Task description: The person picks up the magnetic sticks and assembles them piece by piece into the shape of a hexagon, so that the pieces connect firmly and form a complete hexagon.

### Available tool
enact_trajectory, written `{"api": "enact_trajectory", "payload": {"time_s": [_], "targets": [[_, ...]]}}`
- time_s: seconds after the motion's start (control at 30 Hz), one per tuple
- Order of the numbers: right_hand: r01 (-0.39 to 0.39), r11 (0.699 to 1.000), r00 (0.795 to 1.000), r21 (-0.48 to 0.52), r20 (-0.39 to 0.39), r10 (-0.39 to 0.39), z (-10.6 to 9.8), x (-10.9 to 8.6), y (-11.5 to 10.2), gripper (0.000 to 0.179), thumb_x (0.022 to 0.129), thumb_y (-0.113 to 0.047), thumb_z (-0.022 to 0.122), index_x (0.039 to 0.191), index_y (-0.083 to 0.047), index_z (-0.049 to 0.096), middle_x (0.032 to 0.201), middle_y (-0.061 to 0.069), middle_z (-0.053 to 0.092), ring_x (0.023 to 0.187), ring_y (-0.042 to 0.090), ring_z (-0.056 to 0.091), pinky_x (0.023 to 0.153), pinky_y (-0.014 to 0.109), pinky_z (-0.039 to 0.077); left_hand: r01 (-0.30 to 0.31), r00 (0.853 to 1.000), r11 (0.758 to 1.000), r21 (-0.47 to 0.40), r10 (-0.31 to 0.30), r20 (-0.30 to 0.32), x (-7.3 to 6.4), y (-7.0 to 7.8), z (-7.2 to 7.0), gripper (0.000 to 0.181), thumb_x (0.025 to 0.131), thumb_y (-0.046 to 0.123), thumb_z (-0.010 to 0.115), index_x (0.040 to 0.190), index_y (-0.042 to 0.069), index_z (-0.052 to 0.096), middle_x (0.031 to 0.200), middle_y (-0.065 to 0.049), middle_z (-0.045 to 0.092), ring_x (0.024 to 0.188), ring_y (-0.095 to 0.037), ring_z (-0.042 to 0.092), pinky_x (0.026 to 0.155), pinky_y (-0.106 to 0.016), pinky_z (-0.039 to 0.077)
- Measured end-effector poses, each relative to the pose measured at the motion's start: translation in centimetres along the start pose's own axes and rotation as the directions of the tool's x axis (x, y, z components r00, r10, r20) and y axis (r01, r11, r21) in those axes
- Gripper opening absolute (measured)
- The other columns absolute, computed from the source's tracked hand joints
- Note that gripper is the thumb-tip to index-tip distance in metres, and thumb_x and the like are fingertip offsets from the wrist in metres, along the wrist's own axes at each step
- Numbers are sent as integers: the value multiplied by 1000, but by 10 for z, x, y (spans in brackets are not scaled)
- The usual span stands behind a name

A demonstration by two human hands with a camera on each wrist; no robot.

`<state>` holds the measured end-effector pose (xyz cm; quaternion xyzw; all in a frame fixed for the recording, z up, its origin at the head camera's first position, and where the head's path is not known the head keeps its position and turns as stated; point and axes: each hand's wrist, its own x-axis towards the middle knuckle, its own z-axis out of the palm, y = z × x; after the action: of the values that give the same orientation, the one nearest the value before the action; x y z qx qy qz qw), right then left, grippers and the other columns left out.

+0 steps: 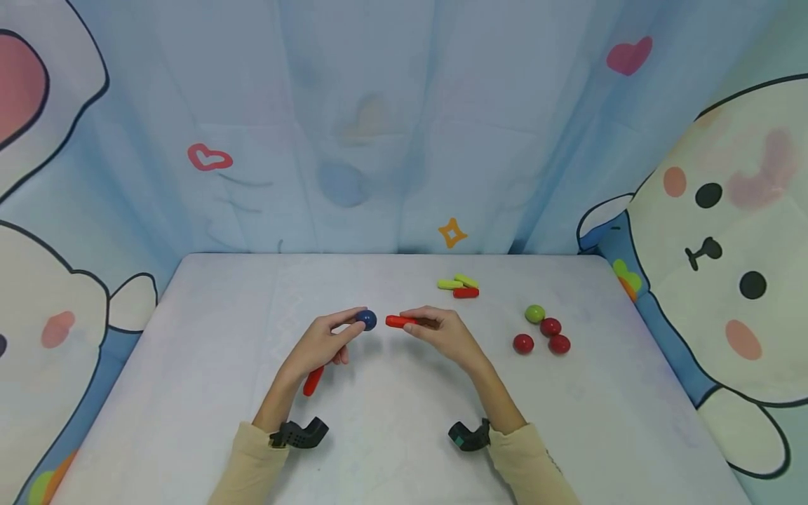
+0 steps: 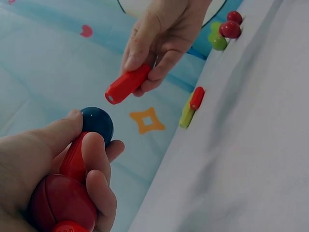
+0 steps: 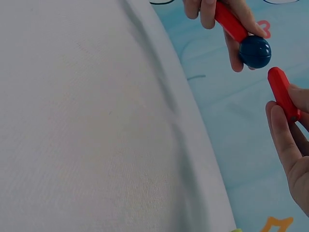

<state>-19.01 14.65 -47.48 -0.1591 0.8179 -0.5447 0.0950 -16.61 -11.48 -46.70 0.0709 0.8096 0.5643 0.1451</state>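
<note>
My left hand (image 1: 318, 345) holds a joined piece above the table. At its tip is a blue ball (image 1: 366, 320), pinched by thumb and fingers. Behind that ball, in the left wrist view, come a red rod (image 2: 74, 162) and a dark red ball (image 2: 63, 203) within the curled fingers. Another red rod (image 1: 313, 381) sticks out below the hand toward the wrist. Facing it, my right hand (image 1: 447, 335) pinches a short red rod (image 1: 399, 321) between thumb and fingers. The rod's free end points at the blue ball, a small gap apart.
Toward the back of the white table (image 1: 208, 337) lie yellow-green rods (image 1: 450, 285) and a red rod (image 1: 466, 293). On the right side sit a green ball (image 1: 534, 313) and several red balls (image 1: 523, 344). A printed blue curtain (image 1: 391, 210) hangs behind the table.
</note>
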Motion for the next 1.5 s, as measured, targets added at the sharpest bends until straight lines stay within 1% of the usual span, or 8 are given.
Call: {"api": "enact_trajectory", "payload": {"time_s": [0.27,0.4,0.53,0.73,1.0,1.2,1.4,1.5], "targets": [[-35,999,999,-23,1,35,7,-1,-4,33,89,-32,70,119,-19,70,115,6,68,95,20,61,83,26,53,25,999,1000,8,-25,24,0,1,6,50,90,52,62,135,33,56,62,-11,62,64,-48,56,56,-35,49],[-45,999,999,-29,-13,44,9,0,-5,32,89,-31,70,119,-19,70,115,6,68,95,21,60,83,28,53,8,1000,1000,2,-8,23,1,0,6,50,91,49,61,136,30,55,92,-16,69,66,-48,58,54,-32,48],[-50,998,999,-30,-20,49,9,0,-5,32,90,-30,69,120,-18,69,116,6,68,96,21,61,86,31,54,-19,999,1000,-5,19,37,1,0,6,53,93,47,60,140,24,52,116,-14,67,69,-44,62,52,-27,47],[-58,998,998,-13,-24,58,11,0,-4,36,91,-29,68,123,-13,67,121,7,67,103,22,64,93,37,54,-19,997,999,-43,23,75,2,1,6,56,96,45,57,144,19,46,111,-14,72,69,-42,63,52,-25,47],[-38,999,999,39,14,37,15,0,-4,37,91,-26,68,123,-9,66,120,8,67,100,21,65,91,34,55,11,995,999,-47,-7,101,1,0,9,46,96,40,58,132,15,45,110,-23,62,48,-17,57,49,-27,48],[-24,999,999,38,39,22,16,-1,-6,37,92,-26,67,125,-10,64,122,9,67,106,22,67,92,32,55,45,992,997,-64,-37,118,1,0,11,46,95,39,60,125,10,40,97,-28,66,47,-18,60,50,-30,54],[-52,999,998,12,-24,52,-5,0,-2,39,93,-33,65,127,-14,62,125,7,66,113,25,65,93,36,54,14,995,995,-97,-4,98,1,0,7,39,100,28,50,137,13,46,115,-25,63,49,-19,62,50,-32,55],[-31,1000,999,3,-44,31,-23,-2,3,38,95,-31,61,128,-12,60,126,11,66,112,27,65,92,30,55,13,997,996,-87,-6,80,-1,0,5,36,101,24,47,135,18,52,96,-27,66,45,-18,59,48,-31,54]]}}
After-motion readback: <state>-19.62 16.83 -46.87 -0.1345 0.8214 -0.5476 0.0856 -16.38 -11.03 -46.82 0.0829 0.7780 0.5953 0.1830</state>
